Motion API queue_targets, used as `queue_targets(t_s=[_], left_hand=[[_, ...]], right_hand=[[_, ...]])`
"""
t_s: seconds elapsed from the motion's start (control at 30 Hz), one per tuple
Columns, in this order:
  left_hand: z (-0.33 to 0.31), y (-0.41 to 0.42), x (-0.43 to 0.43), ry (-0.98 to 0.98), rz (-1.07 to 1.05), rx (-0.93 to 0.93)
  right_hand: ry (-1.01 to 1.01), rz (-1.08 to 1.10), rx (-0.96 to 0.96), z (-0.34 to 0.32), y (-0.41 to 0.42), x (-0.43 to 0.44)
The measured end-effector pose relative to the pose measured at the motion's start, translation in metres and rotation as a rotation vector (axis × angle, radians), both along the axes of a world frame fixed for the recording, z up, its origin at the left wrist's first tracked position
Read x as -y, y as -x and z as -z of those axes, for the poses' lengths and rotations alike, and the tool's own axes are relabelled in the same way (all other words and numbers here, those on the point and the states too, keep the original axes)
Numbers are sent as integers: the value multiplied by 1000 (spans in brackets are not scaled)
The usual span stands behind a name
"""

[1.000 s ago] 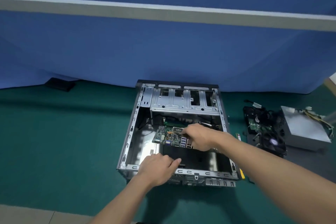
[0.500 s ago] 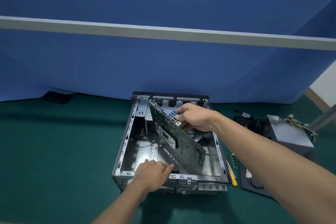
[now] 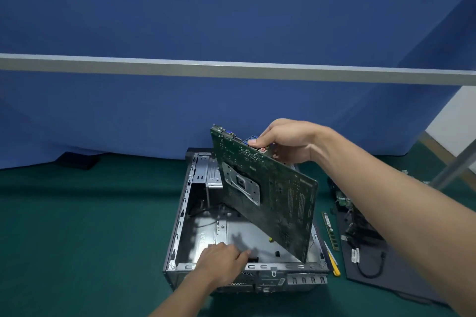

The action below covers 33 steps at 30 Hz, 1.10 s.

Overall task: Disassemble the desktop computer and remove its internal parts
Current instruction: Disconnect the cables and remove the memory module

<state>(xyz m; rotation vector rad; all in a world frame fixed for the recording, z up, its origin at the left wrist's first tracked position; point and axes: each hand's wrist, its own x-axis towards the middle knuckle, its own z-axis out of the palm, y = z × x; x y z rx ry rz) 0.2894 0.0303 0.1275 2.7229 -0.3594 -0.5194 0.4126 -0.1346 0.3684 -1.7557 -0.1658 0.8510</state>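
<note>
Motherboard (image 3: 268, 188) tilted at frame centre over the open case (image 3: 180, 226), right hand (image 3: 286, 144) pinching its top port edge; left hand (image 3: 221, 262) rests loose-fingered on the near rim; board likely light, stiff, fragile; grip edges only.

Green mat surface (image 3: 77, 226). On it: open computer case (image 3: 291, 279) at centre, flat black object (image 3: 77, 161) at back left. Right of the case: RAM stick (image 3: 329, 230), yellow-handled tool (image 3: 334, 265), then a dark panel (image 3: 386, 283) lying flat, well clear of the case.
</note>
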Motion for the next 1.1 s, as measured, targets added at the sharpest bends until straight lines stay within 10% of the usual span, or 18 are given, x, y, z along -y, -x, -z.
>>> queue_targets(t_s=[0.5, 1.1], left_hand=[[-21, -5, 108, -37, -218, -97], [-36, -17, 220, -113, -277, -73]], right_hand=[[-183, -49, 214, -47, 36, 129], [750, -153, 1062, 116, 76, 259]])
